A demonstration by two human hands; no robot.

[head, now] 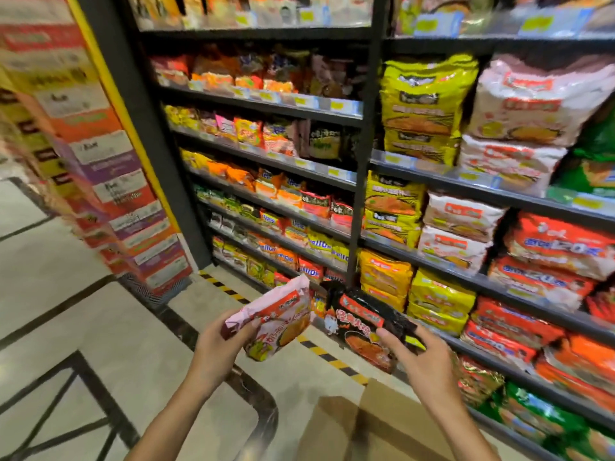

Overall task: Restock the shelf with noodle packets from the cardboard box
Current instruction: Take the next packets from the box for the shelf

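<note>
My left hand point(218, 344) grips a pink noodle packet point(278, 322) by its lower end, held up over the floor. My right hand point(419, 356) grips a black noodle packet point(362, 322) with red print, thumb on its front. Both packets hang in front of the lowest rows of the dark shelf unit point(357, 201). A flap of the cardboard box point(376, 424) shows below my right forearm; its inside is hidden.
Noodle packets fill the shelves ahead, with large multipacks point(426, 104) on the right bays. A tall stack of coloured cartons point(109, 181) stands at the left. Yellow-black hazard tape point(319, 351) runs along the shelf foot on a tiled floor point(66, 267).
</note>
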